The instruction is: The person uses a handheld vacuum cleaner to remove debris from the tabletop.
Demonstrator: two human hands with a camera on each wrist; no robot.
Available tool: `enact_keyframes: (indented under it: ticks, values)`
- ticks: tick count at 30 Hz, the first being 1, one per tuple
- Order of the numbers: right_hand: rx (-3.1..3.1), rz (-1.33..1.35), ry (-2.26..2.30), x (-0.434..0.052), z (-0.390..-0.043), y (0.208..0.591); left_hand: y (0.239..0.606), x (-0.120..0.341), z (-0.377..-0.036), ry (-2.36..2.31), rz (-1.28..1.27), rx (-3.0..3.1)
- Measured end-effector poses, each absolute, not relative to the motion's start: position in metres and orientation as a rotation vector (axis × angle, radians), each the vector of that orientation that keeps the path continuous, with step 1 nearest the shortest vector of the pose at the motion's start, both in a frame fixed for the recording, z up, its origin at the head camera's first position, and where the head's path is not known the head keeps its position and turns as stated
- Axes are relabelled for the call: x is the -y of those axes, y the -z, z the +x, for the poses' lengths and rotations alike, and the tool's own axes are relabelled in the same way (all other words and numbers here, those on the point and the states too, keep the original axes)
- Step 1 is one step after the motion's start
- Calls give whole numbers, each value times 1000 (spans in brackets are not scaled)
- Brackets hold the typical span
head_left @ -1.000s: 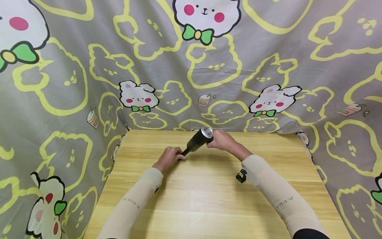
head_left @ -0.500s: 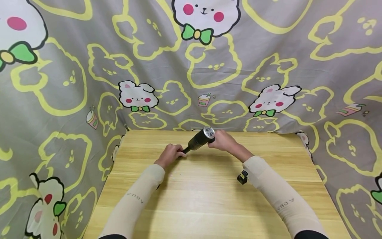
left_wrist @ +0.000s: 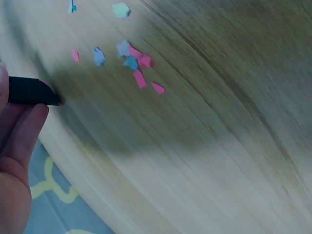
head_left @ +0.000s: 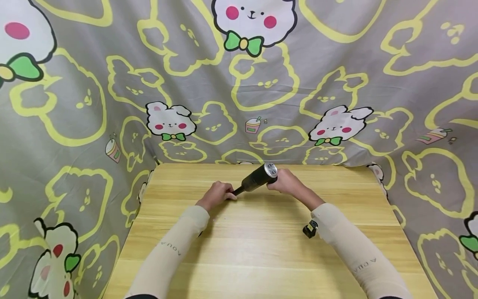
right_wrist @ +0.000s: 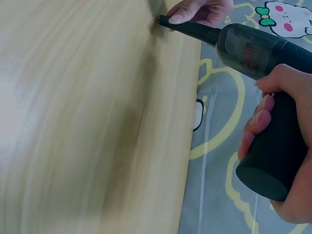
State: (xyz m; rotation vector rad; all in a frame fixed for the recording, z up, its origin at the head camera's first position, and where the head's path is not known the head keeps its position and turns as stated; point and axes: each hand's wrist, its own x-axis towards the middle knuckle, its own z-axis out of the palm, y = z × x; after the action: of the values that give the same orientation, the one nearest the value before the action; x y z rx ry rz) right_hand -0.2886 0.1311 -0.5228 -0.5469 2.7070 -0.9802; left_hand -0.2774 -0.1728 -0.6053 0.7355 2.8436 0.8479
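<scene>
1. The handheld vacuum [head_left: 257, 179] lies slanted over the far middle of the wooden table [head_left: 261, 257], its vented rear cap raised toward the right and its narrow black nozzle [left_wrist: 31, 91] angled down to the left, the tip at or just above the wood.
2. The right hand [right_wrist: 282, 146] is wrapped round the vacuum's handle, fingers curled over the front and palm behind; the grip looks firm.
3. The left hand [head_left: 218, 195] pinches the nozzle near its tip between thumb and fingers, steering it.
4. The left wrist view shows small paper scraps [left_wrist: 131, 63], pink and blue, scattered on the wood just beyond the nozzle tip, near but apart from it. One pink scrap may be touching the tip; blur prevents certainty.
5. Judgement: the step in hand is drawing the scraps in. It is best done with the tip kept low and nearly flat to the surface and moved slowly toward the cluster, since a quick sweep could push the light scraps aside.
6. Judgement: the left fingers should stay behind the opening so they do not block suction.
7. A small black clip-like object [head_left: 310, 229] lies beside the right forearm, well apart from the work.
8. A grey printed cloth [head_left: 239, 83] hangs behind and round the table.
</scene>
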Motion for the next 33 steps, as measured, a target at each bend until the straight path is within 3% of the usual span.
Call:
enact_keyframes:
  ticks: [33]
  values:
    - [-2429, -195, 1207, -136, -254, 549, 599, 182, -248, -744, 859, -2718]
